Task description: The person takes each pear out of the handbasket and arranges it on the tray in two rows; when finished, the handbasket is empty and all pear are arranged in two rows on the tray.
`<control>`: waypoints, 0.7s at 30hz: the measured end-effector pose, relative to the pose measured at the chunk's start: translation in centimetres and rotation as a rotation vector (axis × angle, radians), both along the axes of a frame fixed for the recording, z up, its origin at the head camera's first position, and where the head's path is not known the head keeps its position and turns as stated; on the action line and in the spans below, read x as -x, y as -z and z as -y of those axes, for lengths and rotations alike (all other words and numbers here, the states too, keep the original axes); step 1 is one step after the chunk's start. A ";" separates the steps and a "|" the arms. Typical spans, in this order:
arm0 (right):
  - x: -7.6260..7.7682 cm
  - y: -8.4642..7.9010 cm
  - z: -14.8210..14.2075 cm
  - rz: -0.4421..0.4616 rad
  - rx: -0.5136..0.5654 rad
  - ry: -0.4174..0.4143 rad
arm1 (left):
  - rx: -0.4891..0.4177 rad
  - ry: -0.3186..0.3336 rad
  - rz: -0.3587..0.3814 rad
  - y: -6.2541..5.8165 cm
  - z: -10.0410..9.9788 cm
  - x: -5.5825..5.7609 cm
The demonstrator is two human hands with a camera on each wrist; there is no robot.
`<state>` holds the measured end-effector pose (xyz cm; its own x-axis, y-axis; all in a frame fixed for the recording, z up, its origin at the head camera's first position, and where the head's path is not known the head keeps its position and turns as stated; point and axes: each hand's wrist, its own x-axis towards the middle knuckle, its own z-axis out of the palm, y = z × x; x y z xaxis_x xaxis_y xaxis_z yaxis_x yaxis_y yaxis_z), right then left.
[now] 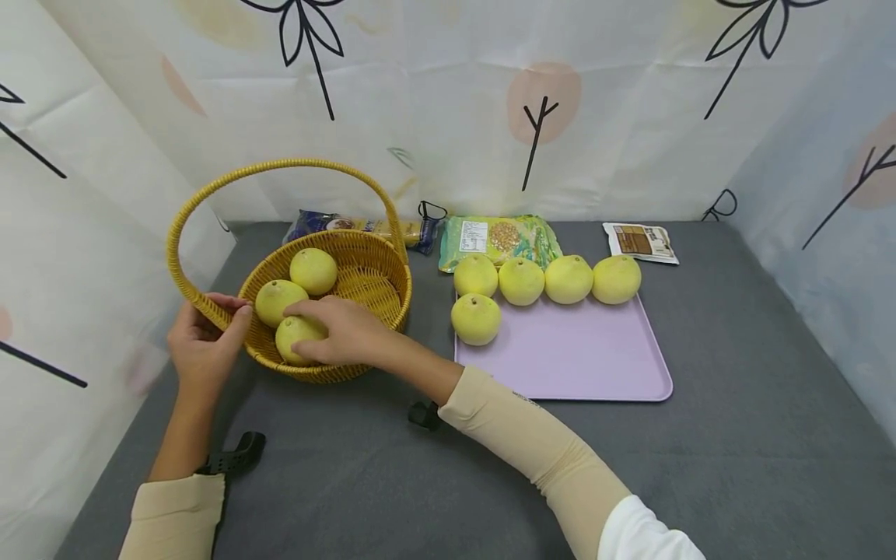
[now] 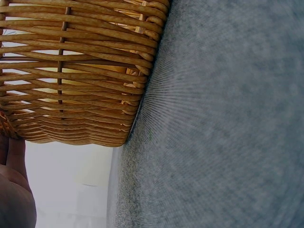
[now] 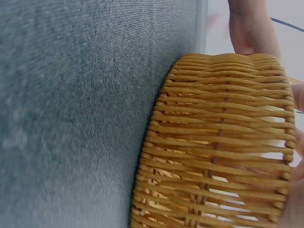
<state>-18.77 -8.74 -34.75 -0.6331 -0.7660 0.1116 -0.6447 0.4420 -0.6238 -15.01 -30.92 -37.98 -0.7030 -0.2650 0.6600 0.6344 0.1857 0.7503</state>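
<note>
A yellow woven basket (image 1: 378, 284) with a tall arched handle stands on the left, its weave close up in the left wrist view (image 2: 85, 80) and the right wrist view (image 3: 213, 137). At its left side my left hand (image 1: 199, 346) grips the foot of the handle by the rim. Inside the basket, my right hand (image 1: 346, 330) holds a round yellow-green fruit (image 1: 297, 333) between thumb and fingers. Two similar fruits, one in the middle (image 1: 276, 302) and one farther back (image 1: 313, 271), lie beside it. The basket wall mostly hides the fruits in both wrist views.
Right of the basket lies a lilac tray (image 1: 574, 358) with several more fruits along its back and left edges. Behind stand a green bag (image 1: 490, 241), a blue-and-yellow packet (image 1: 364, 225) and a small white-and-brown packet (image 1: 640, 243). Patterned cloth (image 1: 448, 117) walls the grey table (image 1: 735, 420).
</note>
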 end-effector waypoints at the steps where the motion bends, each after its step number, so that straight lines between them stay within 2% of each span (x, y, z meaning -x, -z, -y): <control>1: -0.1 -0.1 -0.2 -0.004 0.011 0.003 | -0.004 0.002 0.000 0.0 0.0 0.0; 9: -0.6 -0.7 -2.2 -0.014 0.085 0.013 | 0.015 -0.015 0.002 -0.2 -0.1 -0.1; 12: -1.0 -0.9 -2.9 -0.036 0.119 0.015 | -0.009 -0.005 0.006 -0.2 -0.1 -0.1; 21: -2.1 -1.2 -4.8 -0.090 0.171 0.020 | 0.002 -0.008 0.003 0.0 -0.1 0.0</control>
<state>-16.69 -3.95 -33.51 -0.6298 -0.7179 0.2965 -0.6934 0.3477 -0.6311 -14.97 -30.85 -37.95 -0.7030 -0.2693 0.6582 0.6303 0.1926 0.7521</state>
